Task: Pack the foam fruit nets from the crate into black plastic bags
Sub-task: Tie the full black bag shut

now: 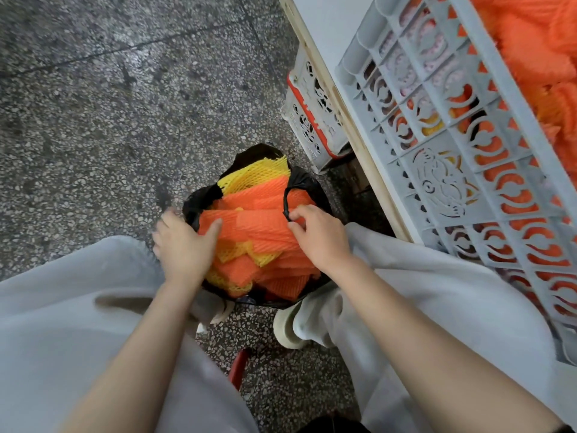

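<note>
A black plastic bag stands on the floor between my feet, stuffed with orange and yellow foam fruit nets that rise above its rim. My left hand grips the bag's left edge, thumb lying on an orange net. My right hand pinches the bag's black handle loop at the right side. The grey plastic crate sits on the table at the right, with more orange nets inside it.
A white table with a wooden edge runs along the right. Under it stands another grey crate with a red band. The floor is speckled terrazzo. My grey trouser legs and white shoes flank the bag. A red object lies near my feet.
</note>
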Available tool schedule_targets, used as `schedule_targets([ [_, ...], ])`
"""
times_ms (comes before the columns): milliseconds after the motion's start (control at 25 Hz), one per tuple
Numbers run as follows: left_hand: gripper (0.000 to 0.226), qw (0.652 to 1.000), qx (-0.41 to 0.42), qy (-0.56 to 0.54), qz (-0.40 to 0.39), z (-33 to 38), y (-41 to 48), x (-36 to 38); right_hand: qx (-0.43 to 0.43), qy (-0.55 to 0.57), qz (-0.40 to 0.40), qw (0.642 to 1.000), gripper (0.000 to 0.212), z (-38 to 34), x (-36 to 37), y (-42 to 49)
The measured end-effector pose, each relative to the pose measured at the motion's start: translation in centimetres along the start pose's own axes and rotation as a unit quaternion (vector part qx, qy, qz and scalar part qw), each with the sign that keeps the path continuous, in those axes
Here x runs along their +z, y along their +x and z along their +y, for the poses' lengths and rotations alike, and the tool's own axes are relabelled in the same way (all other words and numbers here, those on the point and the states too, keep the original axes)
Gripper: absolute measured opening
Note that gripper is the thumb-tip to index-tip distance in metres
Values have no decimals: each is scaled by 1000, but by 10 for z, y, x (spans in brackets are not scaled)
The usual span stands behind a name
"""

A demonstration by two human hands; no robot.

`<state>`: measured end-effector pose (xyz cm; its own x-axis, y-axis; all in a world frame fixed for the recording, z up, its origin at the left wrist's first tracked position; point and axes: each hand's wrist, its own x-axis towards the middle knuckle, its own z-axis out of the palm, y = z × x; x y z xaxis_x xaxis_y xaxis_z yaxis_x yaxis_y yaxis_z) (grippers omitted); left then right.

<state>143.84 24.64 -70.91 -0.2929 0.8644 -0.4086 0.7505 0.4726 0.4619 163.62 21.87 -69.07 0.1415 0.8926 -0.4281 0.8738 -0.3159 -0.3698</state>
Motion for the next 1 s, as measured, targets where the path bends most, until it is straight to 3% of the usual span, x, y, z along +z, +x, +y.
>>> schedule_targets([
  [80,44,997,-10,-60,-57,-2,3,-2,-6,35,2,999,20,-2,0,-4],
  [200,12,982,89,-157,-59,12,-6,-4,-19,119,20,993,17,-9,-3,-12],
  [320,17,964,138,-207,-92,23,-17,-2,-30,150,15,988,20,-15,5,-21],
  [520,23,949,249,-132,-143,27,-24,12,-54,207,23,977,31,-22,32,-33],
  [720,31,950,235,-128,-160,27,-23,18,-37,266,17,963,47,-18,47,-34],
  [840,24,953,222,-125,-163,28,-23,19,-31,284,-11,958,55,-17,50,-29],
  [1000,7,948,215,-92,-215,27,-11,15,-55,229,-125,964,65,-9,36,-24],
])
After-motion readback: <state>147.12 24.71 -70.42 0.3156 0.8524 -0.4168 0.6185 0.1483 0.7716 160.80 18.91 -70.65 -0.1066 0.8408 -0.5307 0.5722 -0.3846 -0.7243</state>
